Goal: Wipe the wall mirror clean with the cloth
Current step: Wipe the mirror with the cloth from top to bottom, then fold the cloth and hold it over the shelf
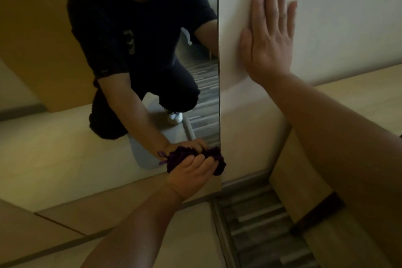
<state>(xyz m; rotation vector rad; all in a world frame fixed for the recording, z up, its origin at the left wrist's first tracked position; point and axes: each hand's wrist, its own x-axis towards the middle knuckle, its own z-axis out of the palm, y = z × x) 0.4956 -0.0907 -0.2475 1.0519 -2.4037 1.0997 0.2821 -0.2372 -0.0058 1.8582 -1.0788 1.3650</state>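
The tall wall mirror (43, 50) fills the left half of the view and its right edge runs straight down the middle. A dark purple cloth (218, 166) is bunched against the mirror's bottom right corner. My left hand (191, 175) grips that cloth and presses it on the glass. My right hand (270, 35) lies flat, fingers spread, on the pale wall to the right of the mirror. The mirror reflects a crouching person in dark clothes and the hand with the cloth.
A pale wall (337, 6) stands right of the mirror. Below it a light wooden ledge (359, 102) runs to the right. Grey striped carpet (261, 224) lies between light wooden floor panels (185, 235) under the mirror.
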